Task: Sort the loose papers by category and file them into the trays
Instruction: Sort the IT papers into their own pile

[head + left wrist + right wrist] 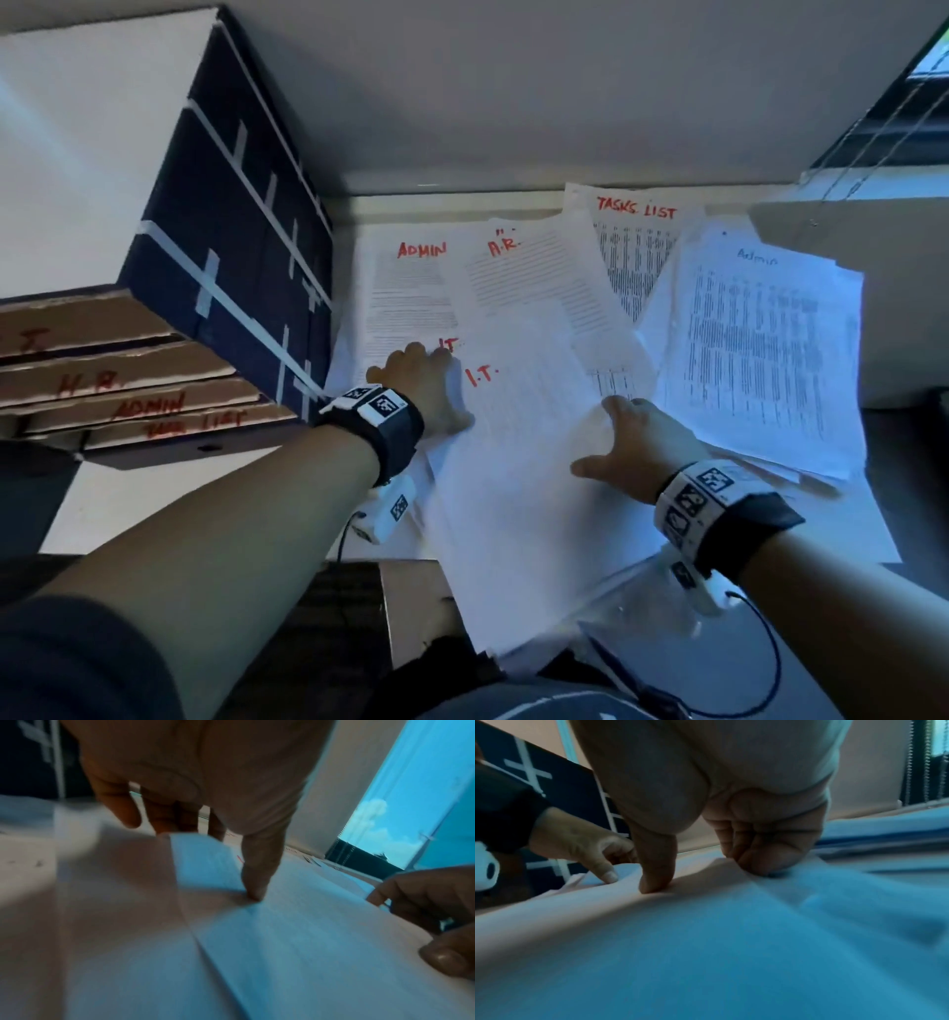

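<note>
Loose printed papers lie fanned over the desk, headed in red: ADMIN (405,288), H.R. (518,277), TASKS LIST (637,241), and a table sheet marked Admin (755,334). On top lies a sheet marked I.T. (518,462), with another I.T. sheet (448,343) just under its left edge. My left hand (436,380) holds the top I.T. sheet's left edge, thumb (254,890) on top and fingers tucked behind it. My right hand (595,437) pinches the same sheet (706,943) near its right side, so it bulges between thumb (654,882) and curled fingers (757,852).
Stacked cardboard trays (128,380) labelled I.T., H.R., ADMIN and TASK LIST stand at the left. A tall dark blue taped box (241,246) rises behind them, next to the papers. Window blinds (873,128) hang at the far right. Some sheets overhang the desk's near edge.
</note>
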### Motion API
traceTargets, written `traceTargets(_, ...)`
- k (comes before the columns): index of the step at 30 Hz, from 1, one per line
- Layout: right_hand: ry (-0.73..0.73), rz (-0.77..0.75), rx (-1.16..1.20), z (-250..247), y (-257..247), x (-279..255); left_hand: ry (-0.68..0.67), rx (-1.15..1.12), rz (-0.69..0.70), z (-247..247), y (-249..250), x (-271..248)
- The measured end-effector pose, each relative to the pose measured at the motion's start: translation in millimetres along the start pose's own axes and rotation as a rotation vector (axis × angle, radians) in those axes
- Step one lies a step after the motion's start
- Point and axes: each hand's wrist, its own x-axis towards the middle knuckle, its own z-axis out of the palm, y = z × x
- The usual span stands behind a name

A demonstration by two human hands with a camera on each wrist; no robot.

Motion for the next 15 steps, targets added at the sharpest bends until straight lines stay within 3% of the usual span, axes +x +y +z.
traceTargets(5, 0.109, 0.043, 0.160, 6.8, 3.3, 2.4, 0.077, -0.175, 0.034, -4.6, -8.2, 0.6)
traceTargets(10, 0.238, -0.030, 0.244, 6.8, 11.7, 1.2, 0.314, -0.447, 0.096, -4.4, -19.1, -11.3)
traceTargets(13, 0.295, -0.084, 0.386, -5.0, 16.3, 2.1, 0.280, -0.845, 0.221, -16.5, -17.0, -26.9)
traceTargets(15, 0.288, -0.101, 0.673, -13.6, 19.2, 1.4, 0.238, -0.943, 0.299, -23.3, -10.7, -35.8)
